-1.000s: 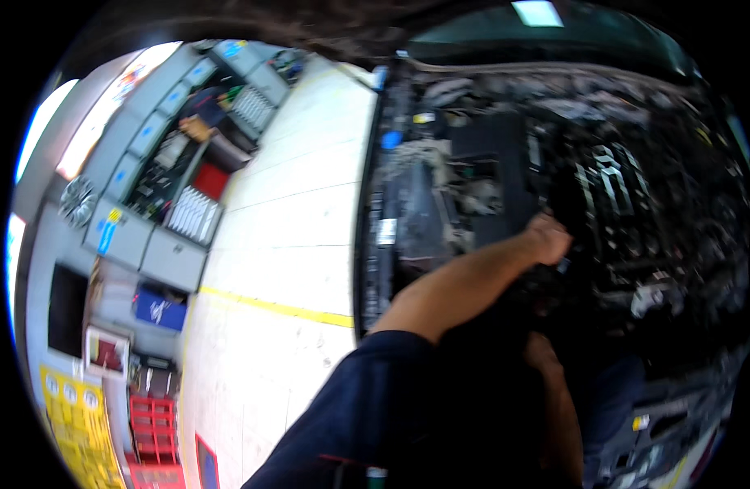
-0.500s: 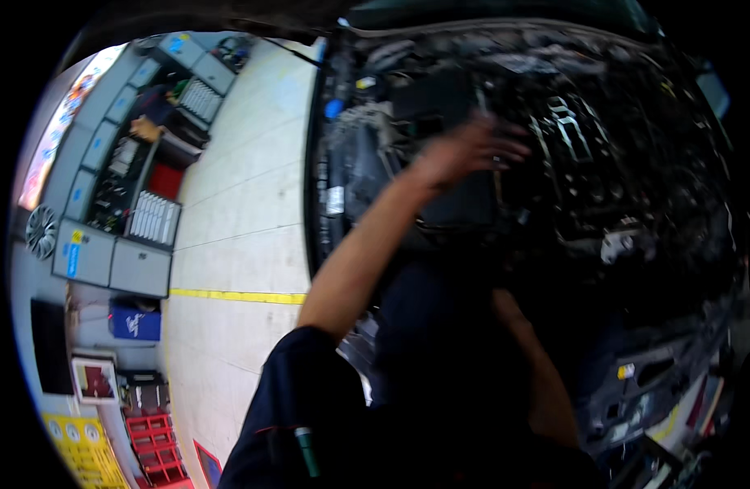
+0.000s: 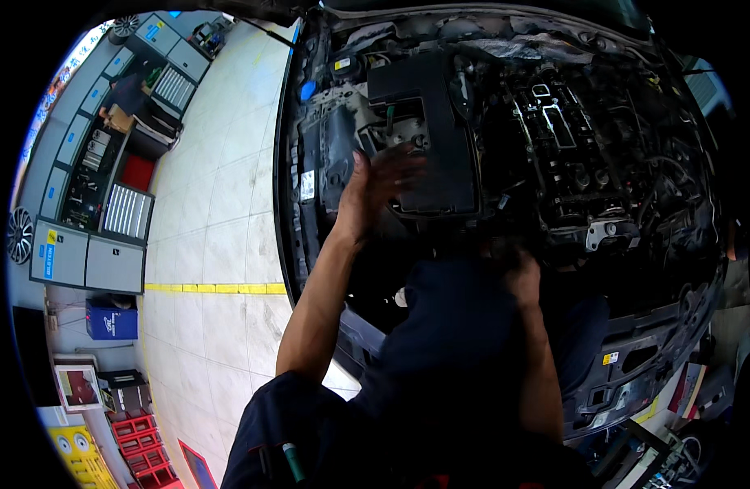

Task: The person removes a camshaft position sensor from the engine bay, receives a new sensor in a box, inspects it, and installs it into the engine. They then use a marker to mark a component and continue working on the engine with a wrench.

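Note:
My left hand [image 3: 379,189] hovers over the near left part of a flat black plastic cover [image 3: 450,151] in a car's engine bay. Its fingers are spread and slightly blurred, with nothing held in them. Just beyond the fingertips, a green-handled tool [image 3: 390,119] stands in the cover's cut-out, among greyish metal parts. My right hand [image 3: 522,275] is low in the shadow at the front of the bay, nearest the dark gap before the engine. Its fingers are too dark and blurred to make out. Right of the cover lies the opened engine top [image 3: 561,134], with a pale gasket outline.
The raised hood's edge [image 3: 489,15] runs across the top. A front body panel [image 3: 619,375] lies at the near right. Across the tiled floor [image 3: 216,179], a person [image 3: 130,96] leans at grey cabinets [image 3: 114,261]. Red bins [image 3: 143,444] stand at lower left.
My left hand has swept left and nearer, from the cover's right side to its near left. My right hand has come up into view at the bay's front. The view has shifted slightly.

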Available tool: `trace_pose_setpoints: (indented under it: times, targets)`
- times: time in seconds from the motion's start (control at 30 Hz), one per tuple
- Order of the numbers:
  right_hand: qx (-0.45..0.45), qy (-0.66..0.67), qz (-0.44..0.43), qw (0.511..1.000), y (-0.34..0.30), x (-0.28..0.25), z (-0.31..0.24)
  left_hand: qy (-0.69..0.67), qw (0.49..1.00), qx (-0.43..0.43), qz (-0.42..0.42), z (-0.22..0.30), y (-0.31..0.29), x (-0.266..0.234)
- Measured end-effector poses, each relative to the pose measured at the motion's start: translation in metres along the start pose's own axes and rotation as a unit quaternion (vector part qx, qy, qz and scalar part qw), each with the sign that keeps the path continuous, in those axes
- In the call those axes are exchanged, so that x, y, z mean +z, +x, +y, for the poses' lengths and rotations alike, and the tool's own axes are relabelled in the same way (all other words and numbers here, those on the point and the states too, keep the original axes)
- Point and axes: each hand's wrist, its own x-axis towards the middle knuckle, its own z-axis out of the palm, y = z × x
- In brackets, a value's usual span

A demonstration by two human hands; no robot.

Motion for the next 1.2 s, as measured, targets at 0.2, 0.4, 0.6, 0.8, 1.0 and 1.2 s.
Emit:
trace_pose_setpoints:
  times: [0.2,0.4,0.6,0.8,1.0,1.2]
  targets:
    - [0.05,0.103,0.072,0.991,0.001,-0.032,-0.009,0.304,0.933,-0.116,0.156,-0.058,-0.084,-0.032]
    - [0.093,0.086,-0.041,0.991,-0.002,-0.029,-0.035,0.241,0.92,-0.302,0.059,-0.155,-0.117,-0.02]
    - [0.076,0.109,-0.122,0.984,-0.017,-0.042,-0.062,0.122,0.935,-0.328,-0.05,-0.148,-0.097,0.023]
    - [0.066,0.136,-0.104,0.983,-0.011,-0.046,-0.044,0.218,0.933,-0.28,-0.057,-0.08,-0.103,-0.025]
    - [0.036,0.105,-0.097,0.989,-0.016,-0.039,-0.056,0.653,0.739,-0.166,-0.008,-0.108,-0.134,-0.081]
    - [0.025,0.078,-0.075,0.994,-0.013,-0.045,-0.049,0.682,0.719,-0.136,-0.005,-0.126,-0.139,-0.076]
